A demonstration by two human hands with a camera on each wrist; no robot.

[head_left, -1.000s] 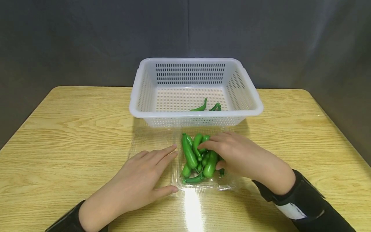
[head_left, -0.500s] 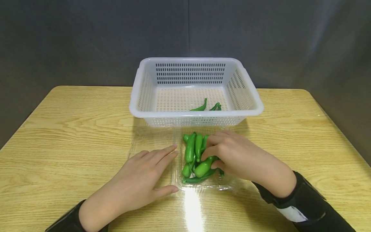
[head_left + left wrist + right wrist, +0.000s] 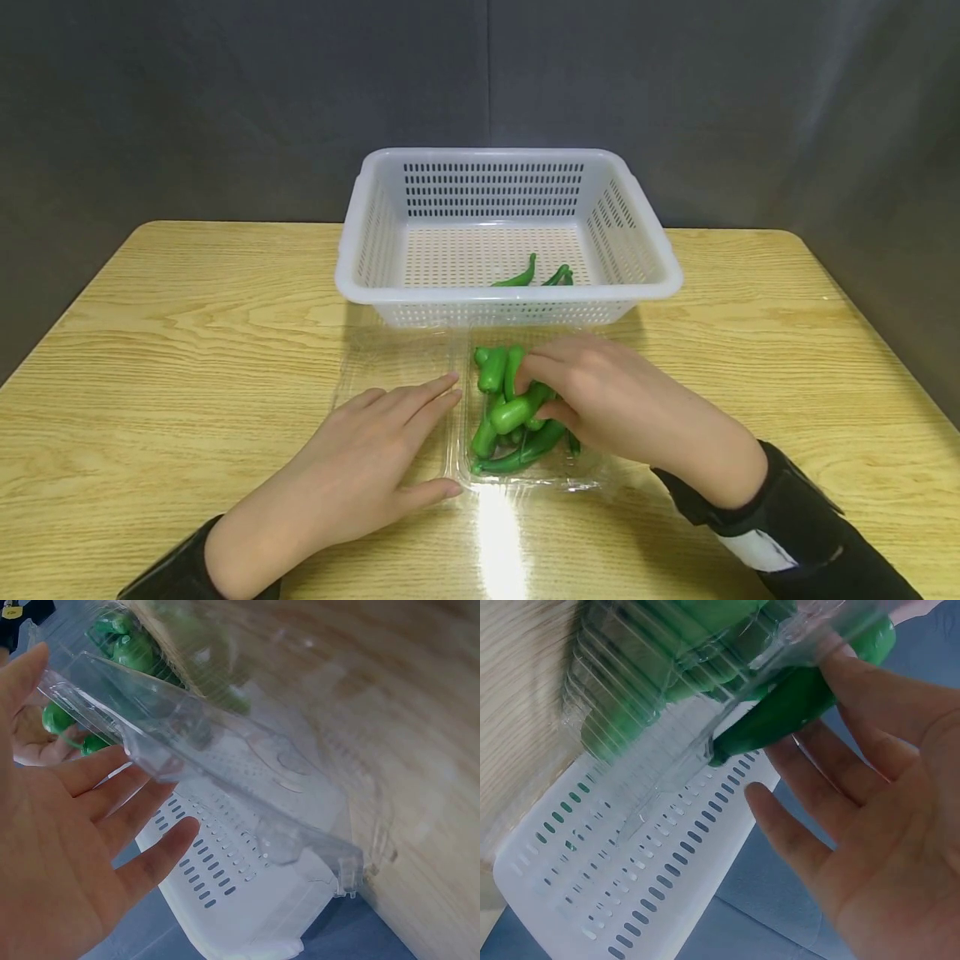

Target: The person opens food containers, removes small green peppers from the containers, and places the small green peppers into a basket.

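Observation:
A clear plastic clamshell box point(image 3: 547, 483) lies spread on the table, its lid point(image 3: 393, 358) folded out to the left. Several green peppers point(image 3: 517, 458) are piled in the right-hand half. Over this pile, my right hand point(image 3: 600, 396) pinches a green pepper point(image 3: 513, 414) between thumb and fingers. The right wrist view shows that pepper point(image 3: 784, 709) at the box's rim. My left hand point(image 3: 367, 467) lies over the lid side with fingers extended, fingertips at the seam between lid and box. In the left wrist view, the left palm point(image 3: 64, 847) is beside the clear plastic edge.
A white perforated basket point(image 3: 510, 294) stands just behind the box, with a few green peppers point(image 3: 517, 277) at its near right. The wooden table point(image 3: 187, 358) extends to both sides. A dark grey curtain point(image 3: 247, 108) hangs behind.
Within the pile, my right hand has turned a pepper and shifted it left, and the peppers around it have been rearranged. The left hand and basket stay in place.

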